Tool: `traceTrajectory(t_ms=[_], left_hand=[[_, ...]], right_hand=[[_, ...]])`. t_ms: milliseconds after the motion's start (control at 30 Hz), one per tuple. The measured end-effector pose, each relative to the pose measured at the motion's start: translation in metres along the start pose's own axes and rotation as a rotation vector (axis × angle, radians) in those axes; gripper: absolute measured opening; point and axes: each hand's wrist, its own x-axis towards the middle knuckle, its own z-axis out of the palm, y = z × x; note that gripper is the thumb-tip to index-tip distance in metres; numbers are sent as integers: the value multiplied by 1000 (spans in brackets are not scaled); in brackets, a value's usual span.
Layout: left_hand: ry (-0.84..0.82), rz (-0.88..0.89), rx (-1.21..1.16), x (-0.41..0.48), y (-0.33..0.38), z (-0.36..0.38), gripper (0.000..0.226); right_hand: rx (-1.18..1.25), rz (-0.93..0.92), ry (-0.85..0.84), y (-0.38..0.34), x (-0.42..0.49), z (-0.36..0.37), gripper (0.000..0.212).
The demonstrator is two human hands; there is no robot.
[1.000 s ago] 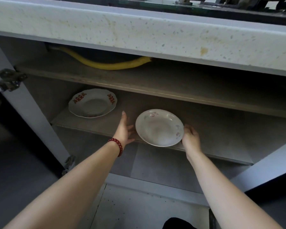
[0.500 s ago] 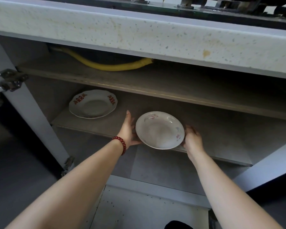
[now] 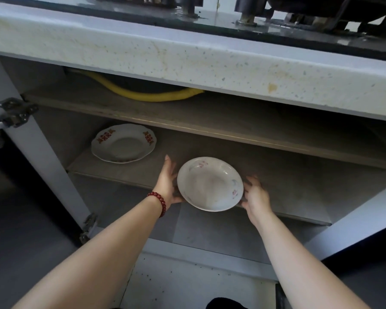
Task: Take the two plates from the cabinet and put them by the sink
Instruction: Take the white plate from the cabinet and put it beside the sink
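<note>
A white plate with faint pink flowers (image 3: 210, 184) juts over the front edge of the cabinet's lower shelf (image 3: 125, 175). My left hand (image 3: 168, 181), with a red bead bracelet at the wrist, grips its left rim. On the opposite rim, my right hand (image 3: 255, 195) holds the plate. A second white plate with red and gold marks (image 3: 123, 143) lies flat at the back left of the same shelf, apart from both hands.
A speckled countertop edge (image 3: 187, 61) overhangs the cabinet, with a stove (image 3: 276, 16) on top. A yellow hose (image 3: 147, 94) lies on the upper shelf. Door hinges (image 3: 13, 112) stick out on the left frame. Grey floor lies below.
Both hands have closed in on the flowered plate's rims and drawn it toward me, so it now hangs over the shelf's front edge. The other plate has not moved.
</note>
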Motion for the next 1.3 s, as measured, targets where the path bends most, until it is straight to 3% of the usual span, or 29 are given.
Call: traceTrajectory(t_ms=[167, 367, 500, 867, 1300], left_hand=[[52, -25, -47, -22, 4, -12, 76], [163, -103, -84, -78, 25, -23, 74], [245, -171, -80, -127, 50, -33, 76], [396, -229, -168, -293, 145, -19, 76], [510, -111, -220, -425, 256, 16, 79]], right_hand=[[-46, 32, 20, 4, -21, 7, 32], [-211, 131, 19, -1, -71, 21, 49], [-274, 129, -7, -21, -120, 26, 42], [-307, 244, -187, -127, -258, 29, 42], [-327, 179, -410, -269, -368, 49, 45]])
